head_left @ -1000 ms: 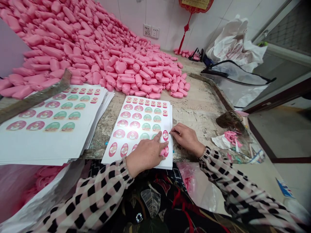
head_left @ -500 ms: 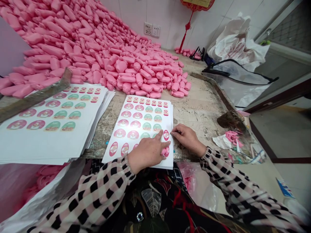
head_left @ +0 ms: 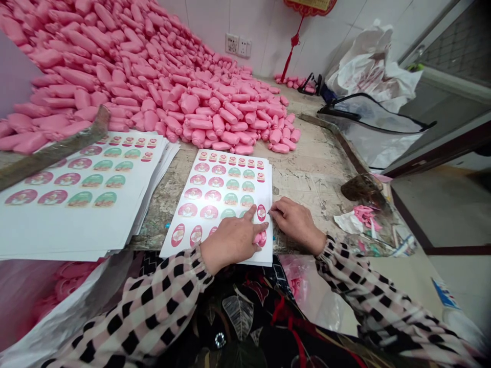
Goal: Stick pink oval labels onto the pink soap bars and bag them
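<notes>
My left hand [head_left: 233,237] rests on a white sticker sheet [head_left: 222,243]. Its index and middle fingers are stretched across the right side of the sheet. Below them, a smooth light-pink end shows, looking like one of the small plastic bottles in the pile [head_left: 207,112]; the palm hides the rest of this bottle [head_left: 258,238]. My right hand [head_left: 295,222] is closed in a pinch at the sheet's right edge. A small dark tip shows at its fingertips, too small to name. Just beside that tip is a pink oval sticker [head_left: 261,212].
A second stack of sticker sheets [head_left: 115,225] lies to the left, under a worn wooden strip [head_left: 57,153]. Pink scraps [head_left: 367,217] and a wooden edging [head_left: 345,148] are on the table's right. White bags [head_left: 374,66] stand behind, by the wall.
Both hands keep nearly the same place on the sheet. The right fingertips stay at the oval sticker, with barely any movement. The whole view has shifted slightly.
</notes>
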`<state>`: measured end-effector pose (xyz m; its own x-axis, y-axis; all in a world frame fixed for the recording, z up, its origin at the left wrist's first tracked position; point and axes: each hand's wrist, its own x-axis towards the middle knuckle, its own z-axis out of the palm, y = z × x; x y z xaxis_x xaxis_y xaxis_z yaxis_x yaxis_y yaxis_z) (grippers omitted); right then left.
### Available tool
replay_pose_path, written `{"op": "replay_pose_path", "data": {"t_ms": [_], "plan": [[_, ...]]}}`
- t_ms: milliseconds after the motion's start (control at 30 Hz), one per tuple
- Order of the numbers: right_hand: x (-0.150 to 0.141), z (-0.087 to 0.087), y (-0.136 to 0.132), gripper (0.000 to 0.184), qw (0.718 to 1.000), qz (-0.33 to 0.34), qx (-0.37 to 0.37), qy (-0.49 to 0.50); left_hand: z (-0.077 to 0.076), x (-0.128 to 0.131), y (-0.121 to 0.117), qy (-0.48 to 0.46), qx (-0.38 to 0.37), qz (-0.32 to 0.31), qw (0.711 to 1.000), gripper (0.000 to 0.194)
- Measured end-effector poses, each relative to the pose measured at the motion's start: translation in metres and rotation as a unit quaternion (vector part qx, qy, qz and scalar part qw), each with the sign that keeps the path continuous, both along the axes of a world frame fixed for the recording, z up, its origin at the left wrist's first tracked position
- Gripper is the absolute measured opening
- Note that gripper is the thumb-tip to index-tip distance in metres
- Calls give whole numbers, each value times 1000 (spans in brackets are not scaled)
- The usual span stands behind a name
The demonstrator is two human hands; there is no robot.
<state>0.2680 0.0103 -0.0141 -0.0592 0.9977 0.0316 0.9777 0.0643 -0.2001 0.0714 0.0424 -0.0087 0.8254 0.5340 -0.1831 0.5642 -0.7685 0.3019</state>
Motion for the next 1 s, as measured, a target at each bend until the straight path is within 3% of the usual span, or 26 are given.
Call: {"op": "replay_pose_path", "data": {"t_ms": [333, 700, 1000], "plan": [[-16, -9, -15, 18, 995, -87, 43, 12, 1, 1, 0, -4, -1, -1, 1000, 52], [-23, -2, -12, 20, 993, -76, 36, -80, -3, -1, 0, -20, 8, -4, 1000, 51], [-24, -9, -18, 17, 994, -105, 39, -4, -1, 0, -1, -5, 1, 0, 1000, 54]]}}
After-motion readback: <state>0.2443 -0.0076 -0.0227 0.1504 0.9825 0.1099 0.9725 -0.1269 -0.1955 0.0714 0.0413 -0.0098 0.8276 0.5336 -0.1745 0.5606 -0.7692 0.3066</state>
